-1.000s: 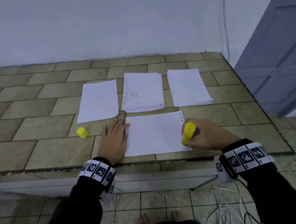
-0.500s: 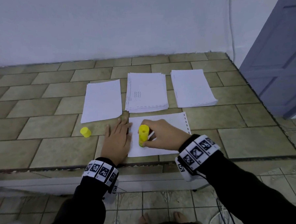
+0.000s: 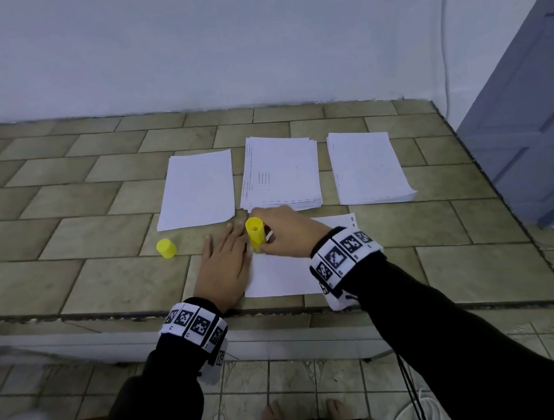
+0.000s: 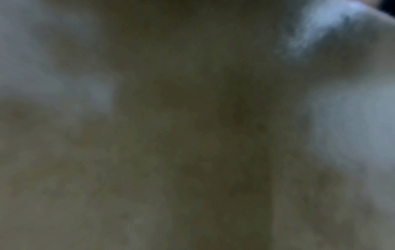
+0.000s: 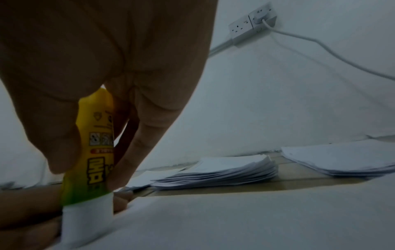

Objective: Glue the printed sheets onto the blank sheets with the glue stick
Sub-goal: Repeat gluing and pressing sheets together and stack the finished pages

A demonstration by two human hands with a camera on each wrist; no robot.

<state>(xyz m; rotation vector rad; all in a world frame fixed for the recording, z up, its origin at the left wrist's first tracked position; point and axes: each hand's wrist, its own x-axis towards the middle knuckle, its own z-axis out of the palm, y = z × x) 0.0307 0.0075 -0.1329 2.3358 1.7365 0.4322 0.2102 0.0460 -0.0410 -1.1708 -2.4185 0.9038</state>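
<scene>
A white sheet (image 3: 279, 277) lies near the front edge of the tiled table. My right hand (image 3: 286, 233) grips the yellow glue stick (image 3: 255, 233) upright, its white glue tip (image 5: 85, 219) pressed on the sheet's left side. My left hand (image 3: 223, 260) lies flat with straight fingers at the sheet's left edge, holding it down. The yellow cap (image 3: 166, 248) stands on the table to the left. Behind are a single blank sheet (image 3: 197, 190), a printed stack (image 3: 282, 174) and another stack (image 3: 368, 168). The left wrist view is a dark blur.
The tiled table (image 3: 80, 284) ends at a wall behind and a front edge just under my wrists. A blue-grey door (image 3: 527, 116) stands at the right. A wall socket (image 5: 252, 23) with a white cable shows in the right wrist view.
My right hand has carried the glue stick from the sheet's right edge across to its left side and a little farther back. The left hand has stayed flat in place.
</scene>
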